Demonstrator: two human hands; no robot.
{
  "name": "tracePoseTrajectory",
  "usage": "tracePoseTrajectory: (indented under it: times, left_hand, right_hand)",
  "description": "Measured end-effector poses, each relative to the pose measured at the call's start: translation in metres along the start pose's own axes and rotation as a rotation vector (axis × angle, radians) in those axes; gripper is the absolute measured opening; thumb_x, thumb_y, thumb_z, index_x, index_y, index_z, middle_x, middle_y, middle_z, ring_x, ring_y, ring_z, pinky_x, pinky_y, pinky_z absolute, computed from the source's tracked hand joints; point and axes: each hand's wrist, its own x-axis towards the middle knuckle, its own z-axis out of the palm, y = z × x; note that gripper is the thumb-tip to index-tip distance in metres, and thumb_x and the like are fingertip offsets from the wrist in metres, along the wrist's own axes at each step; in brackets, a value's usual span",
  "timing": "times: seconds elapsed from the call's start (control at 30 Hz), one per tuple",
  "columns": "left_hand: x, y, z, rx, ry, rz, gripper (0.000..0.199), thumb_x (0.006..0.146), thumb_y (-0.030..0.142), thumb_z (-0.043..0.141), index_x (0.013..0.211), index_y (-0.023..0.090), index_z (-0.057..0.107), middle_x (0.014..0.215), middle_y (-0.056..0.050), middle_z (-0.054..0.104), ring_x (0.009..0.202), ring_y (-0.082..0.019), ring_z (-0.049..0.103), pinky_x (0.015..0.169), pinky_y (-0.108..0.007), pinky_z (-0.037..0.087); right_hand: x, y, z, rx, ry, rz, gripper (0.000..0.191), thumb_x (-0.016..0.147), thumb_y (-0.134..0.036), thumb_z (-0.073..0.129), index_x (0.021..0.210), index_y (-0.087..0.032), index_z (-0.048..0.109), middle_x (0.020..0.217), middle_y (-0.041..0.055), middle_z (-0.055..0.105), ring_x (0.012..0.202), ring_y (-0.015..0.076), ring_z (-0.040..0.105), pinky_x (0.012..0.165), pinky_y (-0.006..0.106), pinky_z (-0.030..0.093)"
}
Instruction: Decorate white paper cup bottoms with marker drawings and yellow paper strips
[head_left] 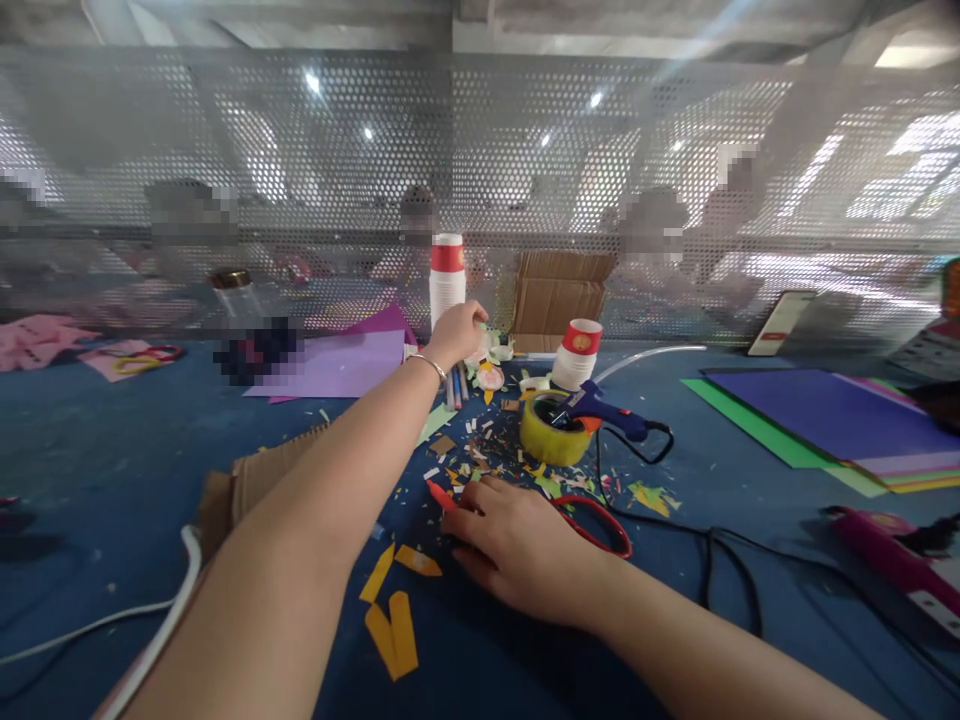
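My left hand (461, 332) reaches far forward, beside a tall stack of paper cups (448, 285) and paper flowers (491, 375). Its fingers are curled together, and what they hold, if anything, is hidden. Several pens (457, 388) lie below it. Low over the table, my right hand (517, 545) has its fingers bent around an orange-red pen (440, 495). Red-handled scissors (611, 530) lie just beyond that hand. Yellow-orange paper pieces (403, 632) rest to its left, and small paper scraps (480, 450) are scattered ahead of it.
A blue glue gun (611, 412) rests on a yellow tape roll (544, 440), its black cord trailing right. Behind are a shorter cup stack (577, 355) and cardboard (562, 300). Coloured sheets (832, 415) lie right, purple paper (337, 365) left. A perforated screen (510, 150) stands behind.
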Motion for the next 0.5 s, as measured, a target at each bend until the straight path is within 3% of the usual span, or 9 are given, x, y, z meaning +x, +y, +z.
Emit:
tracePoseTrajectory:
  times: [0.13, 0.33, 0.5]
  left_hand:
    - [-0.029, 0.004, -0.018, -0.013, 0.011, 0.08, 0.02, 0.09, 0.01, 0.054, 0.103, 0.015, 0.068, 0.105, -0.008, 0.073, 0.097, -0.02, 0.066, 0.088, -0.032, 0.05]
    - [-0.101, -0.005, -0.049, -0.049, -0.082, 0.157, 0.016, 0.086, 0.014, 0.058, 0.098, 0.017, 0.069, 0.095, -0.004, 0.074, 0.084, -0.016, 0.066, 0.076, -0.027, 0.048]
    - [-0.159, -0.017, -0.071, -0.012, -0.144, 0.103, 0.013, 0.084, 0.018, 0.058, 0.091, 0.018, 0.069, 0.086, -0.005, 0.073, 0.076, -0.018, 0.064, 0.07, -0.03, 0.045]
  right_hand:
    - [-0.002, 0.0, 0.002, 0.003, 0.013, -0.001, 0.023, 0.094, -0.028, 0.054, 0.111, -0.02, 0.067, 0.101, 0.0078, 0.063, 0.092, 0.0207, 0.057, 0.074, 0.031, 0.045]
    - [-0.005, 0.002, 0.006, 0.014, 0.023, -0.035, 0.024, 0.095, -0.025, 0.053, 0.113, -0.018, 0.066, 0.1, 0.0083, 0.064, 0.096, 0.0218, 0.059, 0.082, 0.034, 0.047]
    - [-0.007, 0.002, 0.01, 0.02, 0.034, -0.023, 0.028, 0.096, -0.026, 0.052, 0.12, -0.019, 0.064, 0.107, 0.01, 0.065, 0.101, 0.0238, 0.061, 0.084, 0.035, 0.049]
